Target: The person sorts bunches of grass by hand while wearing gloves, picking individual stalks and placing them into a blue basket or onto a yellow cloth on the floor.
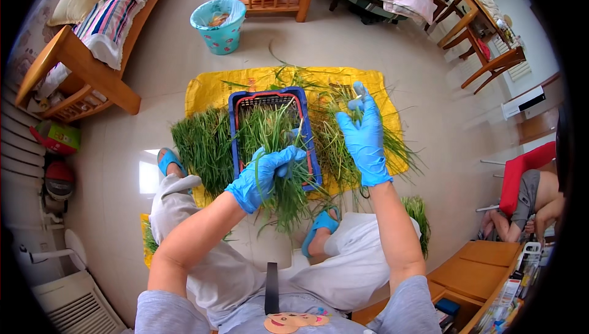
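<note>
My left hand (262, 175), in a blue glove, grips a bunch of long, thin chive-like greens (292, 203) over the near end of a blue plastic basket (233, 138). More of these stalks lie inside the basket, roughly lengthwise. My gloved right hand (366, 138) is raised above a loose, tangled heap of greens (329, 150) to the basket's right, its fingers apart and nothing plainly in them. On the left, a neater pile of greens (202, 150) lies against the basket. Beneath everything spreads a yellow woven sheet (207, 88).
A turquoise bin (220, 30) with a liner stands beyond the sheet. Another bundle of greens (416, 223) sits by my right knee. A wooden cabinet (483, 260) is at the near right; a person (524, 210) is at the far right.
</note>
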Available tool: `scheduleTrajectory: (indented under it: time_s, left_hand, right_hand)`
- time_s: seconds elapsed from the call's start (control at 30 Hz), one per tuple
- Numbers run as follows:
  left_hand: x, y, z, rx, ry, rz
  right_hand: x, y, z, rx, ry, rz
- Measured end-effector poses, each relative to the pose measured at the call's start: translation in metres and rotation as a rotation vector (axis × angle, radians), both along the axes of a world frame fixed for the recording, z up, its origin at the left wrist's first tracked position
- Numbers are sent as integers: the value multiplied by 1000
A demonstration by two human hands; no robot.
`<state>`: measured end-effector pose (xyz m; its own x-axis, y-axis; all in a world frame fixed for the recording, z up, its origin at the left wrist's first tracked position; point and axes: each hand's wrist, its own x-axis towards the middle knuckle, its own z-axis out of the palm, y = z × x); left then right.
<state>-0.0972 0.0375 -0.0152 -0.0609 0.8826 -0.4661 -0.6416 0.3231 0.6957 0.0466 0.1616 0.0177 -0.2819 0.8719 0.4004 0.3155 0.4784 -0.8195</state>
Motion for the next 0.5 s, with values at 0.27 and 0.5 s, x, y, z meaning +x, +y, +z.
scheduleTrajectory:
  time_s: [0.27, 0.5]
  left_hand:
    - [5, 1, -4, 22, 72, 0]
    - [7, 1, -2, 104, 85, 103]
  right_hand:
    - [-16, -21, -12, -695, -40, 467]
    - [-15, -41, 3, -275, -251, 275]
